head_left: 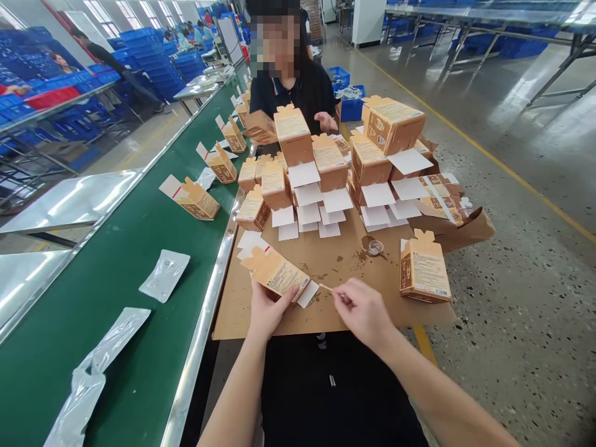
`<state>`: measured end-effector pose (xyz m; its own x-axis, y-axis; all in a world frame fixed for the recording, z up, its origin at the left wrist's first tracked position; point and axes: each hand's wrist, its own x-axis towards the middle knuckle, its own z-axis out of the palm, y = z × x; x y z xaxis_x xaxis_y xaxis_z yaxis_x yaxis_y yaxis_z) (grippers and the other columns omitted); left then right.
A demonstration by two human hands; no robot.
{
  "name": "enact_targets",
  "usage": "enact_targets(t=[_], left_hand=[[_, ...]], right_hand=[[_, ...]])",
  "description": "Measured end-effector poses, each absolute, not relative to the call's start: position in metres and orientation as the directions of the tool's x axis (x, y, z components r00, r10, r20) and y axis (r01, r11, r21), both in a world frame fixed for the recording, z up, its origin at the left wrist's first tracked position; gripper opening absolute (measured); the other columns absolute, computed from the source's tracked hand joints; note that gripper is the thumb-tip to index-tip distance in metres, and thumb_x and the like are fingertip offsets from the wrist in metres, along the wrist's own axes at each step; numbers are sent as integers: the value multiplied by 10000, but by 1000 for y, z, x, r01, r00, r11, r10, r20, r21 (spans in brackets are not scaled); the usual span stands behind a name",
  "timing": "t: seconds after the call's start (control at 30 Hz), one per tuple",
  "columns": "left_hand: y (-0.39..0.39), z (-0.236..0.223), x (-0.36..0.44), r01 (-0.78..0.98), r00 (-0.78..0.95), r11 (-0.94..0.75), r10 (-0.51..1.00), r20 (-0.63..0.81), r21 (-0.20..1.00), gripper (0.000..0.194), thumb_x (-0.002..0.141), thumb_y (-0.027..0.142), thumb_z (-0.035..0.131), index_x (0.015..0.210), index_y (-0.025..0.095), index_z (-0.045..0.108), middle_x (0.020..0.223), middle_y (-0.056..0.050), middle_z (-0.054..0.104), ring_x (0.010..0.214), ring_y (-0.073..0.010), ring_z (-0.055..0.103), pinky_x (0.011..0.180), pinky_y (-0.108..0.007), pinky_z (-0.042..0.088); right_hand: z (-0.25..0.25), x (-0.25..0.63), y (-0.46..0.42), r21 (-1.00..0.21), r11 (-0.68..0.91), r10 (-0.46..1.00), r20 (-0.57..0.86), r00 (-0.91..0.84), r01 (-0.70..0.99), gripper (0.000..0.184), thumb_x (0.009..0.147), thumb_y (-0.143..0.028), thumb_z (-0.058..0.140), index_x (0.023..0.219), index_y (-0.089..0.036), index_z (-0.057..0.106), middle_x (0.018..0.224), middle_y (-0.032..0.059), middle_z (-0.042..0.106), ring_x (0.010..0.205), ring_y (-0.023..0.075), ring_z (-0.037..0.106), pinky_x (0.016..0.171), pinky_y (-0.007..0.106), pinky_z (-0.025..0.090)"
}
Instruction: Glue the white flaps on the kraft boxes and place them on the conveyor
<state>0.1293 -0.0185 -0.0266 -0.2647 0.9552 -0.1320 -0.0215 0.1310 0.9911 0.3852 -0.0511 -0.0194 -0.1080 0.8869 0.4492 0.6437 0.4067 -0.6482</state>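
My left hand [267, 307] grips a brown printed carton [282, 273] that lies tilted above the cardboard-covered table [251, 320]. White flaps stick out at the carton's two ends. In my right hand [361, 310], closed in a pinch, is a thin cotton swab [326, 287], its tip pointing at the carton's near-right flap. A small clear round dish [375, 248] sits on the cardboard beyond my right hand, with dark wet spots around it. To the right of that hand stands another brown carton [424, 270] with its scalloped top flaps up.
Stacked cartons [326, 164] with white flaps out fill the table's far side. On the left runs a green conveyor belt [125, 267] with upright open cartons [198, 197] and silvery pouches [165, 275]. A co-worker [293, 93] sits opposite, a hand raised beside the stacks.
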Motion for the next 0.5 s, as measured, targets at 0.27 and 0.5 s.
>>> enact_targets(t=[0.27,0.5], left_hand=[[-11,-25,119,49,-184,143,974,-131,989,871,720,553,1151,1402,273,688,1374,-141,840,1371,-398,835,1168,-551,709],[-26,-17,136,104,-236,102,969,-75,989,819,790,517,1083,1446,288,648,1465,-145,805,1388,-370,822,1139,-510,714]], right_hand=[[-46,340,-48,-675,428,898,392,-200,600,338,969,-12,643,754,-266,582,748,-53,555,628,132,487,618,271,413],[-44,355,-46,-689,404,905,395,-156,602,380,1050,-58,636,743,-271,567,738,-52,538,626,138,495,619,276,425]])
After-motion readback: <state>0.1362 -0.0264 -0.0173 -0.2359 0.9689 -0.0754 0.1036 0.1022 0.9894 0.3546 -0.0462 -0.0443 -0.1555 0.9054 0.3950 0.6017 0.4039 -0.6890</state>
